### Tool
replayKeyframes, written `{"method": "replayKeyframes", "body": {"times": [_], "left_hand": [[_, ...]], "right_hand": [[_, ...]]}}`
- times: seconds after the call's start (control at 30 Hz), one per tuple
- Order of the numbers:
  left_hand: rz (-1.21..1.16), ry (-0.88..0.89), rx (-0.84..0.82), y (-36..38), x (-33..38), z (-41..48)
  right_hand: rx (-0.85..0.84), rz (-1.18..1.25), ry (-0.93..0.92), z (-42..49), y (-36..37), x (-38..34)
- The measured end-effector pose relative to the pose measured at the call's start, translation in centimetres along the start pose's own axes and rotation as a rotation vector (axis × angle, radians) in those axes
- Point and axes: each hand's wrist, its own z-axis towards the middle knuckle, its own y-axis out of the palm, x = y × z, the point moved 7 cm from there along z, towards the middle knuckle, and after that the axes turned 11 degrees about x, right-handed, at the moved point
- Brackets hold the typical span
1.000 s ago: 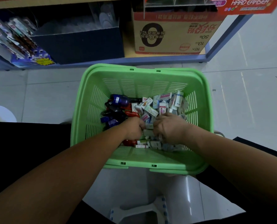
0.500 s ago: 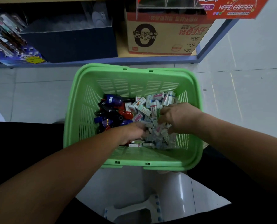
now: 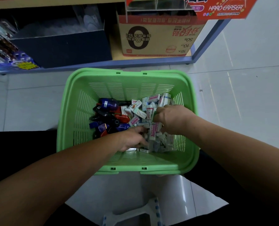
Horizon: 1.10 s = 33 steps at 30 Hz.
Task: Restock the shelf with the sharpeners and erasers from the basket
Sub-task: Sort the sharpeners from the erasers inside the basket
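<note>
Both hands are down in the green basket (image 3: 127,165). Left hand (image 3: 132,139) lies fairly flat, fingers reaching into the near end of the erasers (image 3: 140,111). Its fingertips are buried, so I can't tell if it has hold of anything. Right hand (image 3: 171,119) is curled over the pile, fingers clutching a bunch of erasers. Erasers fill the basket's right half and the sharpeners (image 3: 107,103), blue, red and black, fill the left half. Basket sits on the tiled floor (image 3: 29,108), just in front of the shelf (image 3: 103,64). Shelf carries a cardboard box (image 3: 155,39) and a dark bin (image 3: 62,48).
</note>
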Motion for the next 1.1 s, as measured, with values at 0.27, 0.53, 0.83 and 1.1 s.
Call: {"method": "replayKeyframes", "body": {"times": [0.27,0.53,0.83,1.1], "left_hand": [[0.114,-0.005,-0.049,1.3,1.4,-1.1],[-0.034,-0.005,-0.093,0.7,1.3,-1.2],[-0.392,-0.077,-0.229,1.4,3.1,-3.0],[-0.131,0.083,-0.093,3.4,3.5,-5.2]], "right_hand": [[-0.001,0.034,0.019,0.2,0.5,0.2],[-0.008,0.045,0.029,0.7,0.6,0.7],[-0.009,0.097,0.052,1.2,0.6,1.4],[0.077,0.301,-0.074,0.9,1.9,-0.9]]}}
